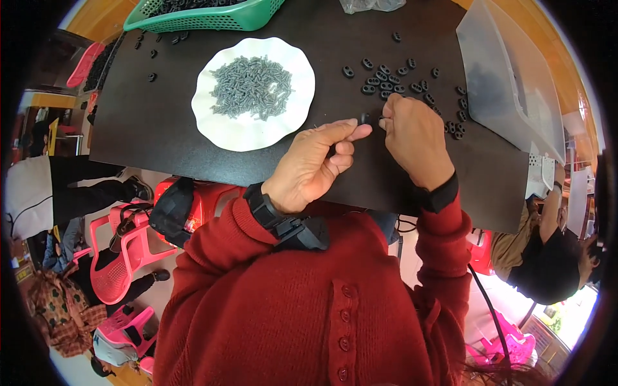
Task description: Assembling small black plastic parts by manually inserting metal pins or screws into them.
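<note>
My left hand (314,159) is over the table's near side, thumb and index finger pinched together. At their tips is a small dark piece (364,118), blurred, its exact kind unclear. Facing it closely, my right hand (417,134) has its fingers curled and pressed together; whatever they hold is hidden. Just beyond the right hand lie several loose black oval pieces (385,86) with two holes each, like cord-lock parts. A white scalloped plate (300,90) to the left bears a heap of small grey metal springs (248,83).
A green basket (248,17) of black pieces stands at the far left, with a few loose ones beside it. A translucent plastic bin (499,83) sits on the right. Clear plastic film (372,5) lies at the far edge. Pink chairs (122,257) and other people surround the dark table (161,145).
</note>
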### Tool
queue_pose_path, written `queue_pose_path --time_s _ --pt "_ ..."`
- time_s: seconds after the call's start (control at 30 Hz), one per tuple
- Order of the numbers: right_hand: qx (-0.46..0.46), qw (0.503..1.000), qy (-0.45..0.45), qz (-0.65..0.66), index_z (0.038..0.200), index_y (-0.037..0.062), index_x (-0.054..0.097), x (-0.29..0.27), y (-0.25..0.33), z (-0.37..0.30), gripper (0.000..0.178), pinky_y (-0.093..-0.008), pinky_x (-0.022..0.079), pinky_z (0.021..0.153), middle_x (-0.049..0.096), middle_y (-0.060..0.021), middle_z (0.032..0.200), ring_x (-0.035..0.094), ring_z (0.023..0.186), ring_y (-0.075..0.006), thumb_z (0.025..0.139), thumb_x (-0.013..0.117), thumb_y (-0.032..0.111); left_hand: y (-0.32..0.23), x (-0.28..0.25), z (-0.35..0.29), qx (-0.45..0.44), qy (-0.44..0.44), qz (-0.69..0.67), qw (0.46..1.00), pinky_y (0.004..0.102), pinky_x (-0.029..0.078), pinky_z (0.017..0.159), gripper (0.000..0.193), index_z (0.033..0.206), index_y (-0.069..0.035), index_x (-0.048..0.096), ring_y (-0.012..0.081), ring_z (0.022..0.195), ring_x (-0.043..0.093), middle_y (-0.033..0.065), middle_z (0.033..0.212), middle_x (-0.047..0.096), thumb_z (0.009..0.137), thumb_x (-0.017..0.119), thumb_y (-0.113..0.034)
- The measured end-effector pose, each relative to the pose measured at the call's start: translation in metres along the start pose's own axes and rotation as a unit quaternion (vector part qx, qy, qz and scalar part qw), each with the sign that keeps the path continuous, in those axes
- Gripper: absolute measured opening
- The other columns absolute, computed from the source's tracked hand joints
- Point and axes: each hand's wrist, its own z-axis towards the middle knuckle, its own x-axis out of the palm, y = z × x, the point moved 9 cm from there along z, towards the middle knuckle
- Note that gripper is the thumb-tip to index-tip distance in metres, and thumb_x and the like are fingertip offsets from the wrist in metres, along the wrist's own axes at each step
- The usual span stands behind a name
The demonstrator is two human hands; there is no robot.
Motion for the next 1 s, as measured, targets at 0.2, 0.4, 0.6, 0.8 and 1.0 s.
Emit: queue_pose_path --time_s 0.2,0.4,0.6,0.8,1.0 --pt "0.024 0.987 -0.002 0.157 0.102 0.0004 0.072 -0.041 0.003 -0.008 0.013 -0.041 0.057 0.078 0.076 -0.013 0.087 0.075 0.081 -0.0292 0.094 0.08 0.007 0.01 0.012 -0.006 -0.034 0.03 0.035 0.998 0.0214 0.037 0.056 0.019 0.122 -0.001 0.07 0.0055 0.071 0.051 0.0073 0.115 0.076 0.115 0.07 -0.019" --pt "0.052 0.881 -0.001 0.47 0.112 -0.0024 0.083 -0.077 0.023 -0.046 0.014 -0.031 0.053 0.08 0.08 -0.0053 0.093 0.07 0.084 -0.0123 0.1 0.077 0.002 -0.009 0.048 -0.037 0.05 0.103 0.199 0.973 0.0217 0.034 0.056 0.024 0.117 -0.003 0.078 0.0059 0.068 0.051 0.0079 0.099 0.08 0.116 0.07 -0.026" --pt "0.005 0.89 0.023 0.455 0.112 -0.0027 0.085 -0.085 0.047 -0.056 0.014 -0.0285 0.055 0.09 0.082 -0.0072 0.101 0.072 0.096 -0.0121 0.103 0.076 0.003 -0.009 0.046 -0.054 0.059 0.146 0.233 0.96 0.0215 0.034 0.056 0.022 0.117 -0.002 0.081 0.005 0.063 0.048 0.0114 0.097 0.082 0.113 0.074 -0.022" --pt "0.069 0.831 -0.006 0.552 0.114 -0.0035 0.083 -0.068 0.051 -0.058 0.013 -0.0275 0.056 0.084 0.081 -0.0058 0.095 0.072 0.087 -0.0106 0.104 0.075 0.001 -0.025 0.036 -0.065 0.118 0.092 0.22 0.964 0.021 0.037 0.057 0.017 0.115 -0.002 0.082 0.0049 0.063 0.048 0.014 0.098 0.084 0.11 0.077 -0.017" --pt "0.093 0.832 0.006 0.547 0.11 -0.0031 0.082 -0.056 0.049 -0.065 0.011 -0.0252 0.055 0.082 0.081 -0.003 0.093 0.069 0.086 -0.007 0.103 0.079 0.005 -0.033 0.03 -0.071 0.174 0.046 0.263 0.948 0.0206 0.04 0.058 0.016 0.112 -0.001 0.084 0.0045 0.064 0.05 0.0114 0.098 0.085 0.11 0.077 -0.016"
